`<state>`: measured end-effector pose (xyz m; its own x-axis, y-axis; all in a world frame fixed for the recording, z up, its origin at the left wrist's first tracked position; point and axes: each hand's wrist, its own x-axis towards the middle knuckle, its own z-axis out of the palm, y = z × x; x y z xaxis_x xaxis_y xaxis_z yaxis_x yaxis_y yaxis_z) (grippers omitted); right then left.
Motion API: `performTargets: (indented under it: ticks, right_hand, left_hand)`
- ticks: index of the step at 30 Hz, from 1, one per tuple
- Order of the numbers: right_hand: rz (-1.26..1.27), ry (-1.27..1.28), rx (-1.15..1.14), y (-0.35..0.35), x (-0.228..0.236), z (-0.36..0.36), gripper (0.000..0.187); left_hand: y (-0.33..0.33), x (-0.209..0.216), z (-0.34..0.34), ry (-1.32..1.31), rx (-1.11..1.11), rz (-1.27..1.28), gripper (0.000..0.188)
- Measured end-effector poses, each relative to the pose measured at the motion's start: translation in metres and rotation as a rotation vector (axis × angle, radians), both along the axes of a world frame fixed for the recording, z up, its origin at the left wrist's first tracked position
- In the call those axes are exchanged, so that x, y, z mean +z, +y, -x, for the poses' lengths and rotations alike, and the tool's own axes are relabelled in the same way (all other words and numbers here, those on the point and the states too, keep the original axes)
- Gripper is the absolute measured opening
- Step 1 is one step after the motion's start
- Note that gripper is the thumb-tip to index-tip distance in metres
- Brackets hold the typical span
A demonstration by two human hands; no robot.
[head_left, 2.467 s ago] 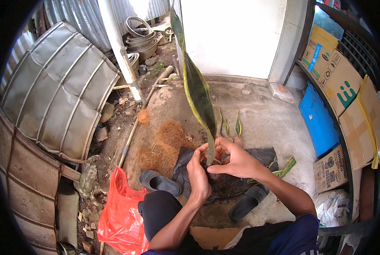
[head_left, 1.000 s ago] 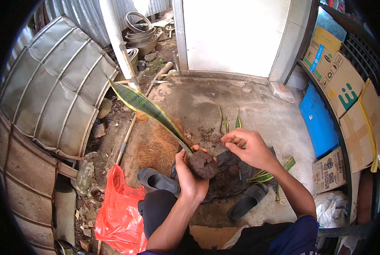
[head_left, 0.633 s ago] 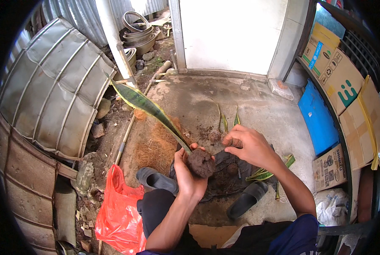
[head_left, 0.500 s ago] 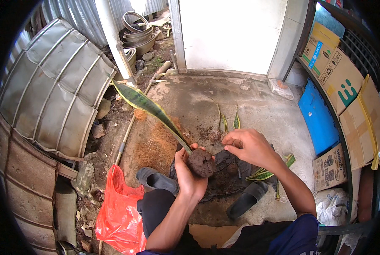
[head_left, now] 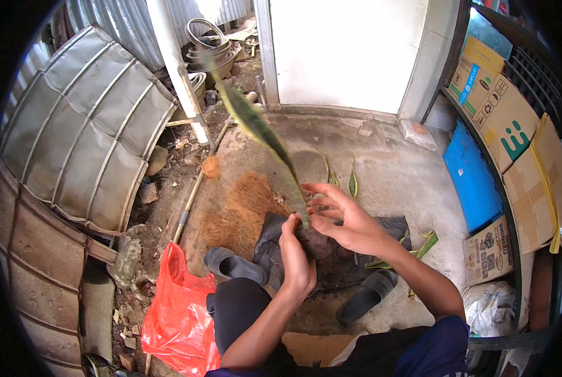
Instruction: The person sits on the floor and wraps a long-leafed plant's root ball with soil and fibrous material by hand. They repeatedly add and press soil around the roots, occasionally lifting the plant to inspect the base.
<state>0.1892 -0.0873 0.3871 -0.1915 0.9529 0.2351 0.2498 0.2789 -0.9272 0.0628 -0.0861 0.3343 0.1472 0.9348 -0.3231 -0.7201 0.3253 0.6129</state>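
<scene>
A long snake plant leaf (head_left: pixel 256 122), green with yellow edges, rises from a dark ball of soil (head_left: pixel 319 244) in front of me. My left hand (head_left: pixel 298 259) cups the soil ball from its left side, fingers curled around it. Over the ball, my right hand (head_left: pixel 347 221) has its fingers spread beside the leaf's base; whether the fingertips touch it I cannot tell. Below both hands lies a crumpled black plastic sheet (head_left: pixel 391 229) with soil on it. Part of the soil ball is hidden by my hands.
Brown coir fibre (head_left: pixel 246 201) lies left of the sheet. Smaller snake plant leaves (head_left: pixel 353 184) lie beyond, others (head_left: pixel 426 244) to the right. Near my knees are a red plastic bag (head_left: pixel 177 314) and two dark sandals (head_left: pixel 234 264) (head_left: pixel 369 294). Cardboard boxes (head_left: pixel 513 119) line the right side.
My right hand has come left and in to the leaf's base. The leaf has swung more upright and to the right, and the soil ball has turned within my left hand.
</scene>
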Motion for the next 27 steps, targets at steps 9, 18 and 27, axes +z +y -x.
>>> performTargets:
  ticks: [9,18,27]
  right_hand:
    - [0.078,0.146,-0.116,0.007,-0.047,0.025,0.055]
    - [0.188,0.134,-0.153,0.005,-0.044,0.027,0.029]
    - [0.094,0.068,-0.103,0.010,-0.029,0.018,0.032]
  left_hand:
    - [-0.007,-0.002,-0.007,0.473,0.029,-0.389,0.041]
    - [-0.008,-0.009,-0.014,0.503,0.197,-0.354,0.053]
    - [-0.009,0.003,-0.009,0.053,0.181,-0.273,0.055]
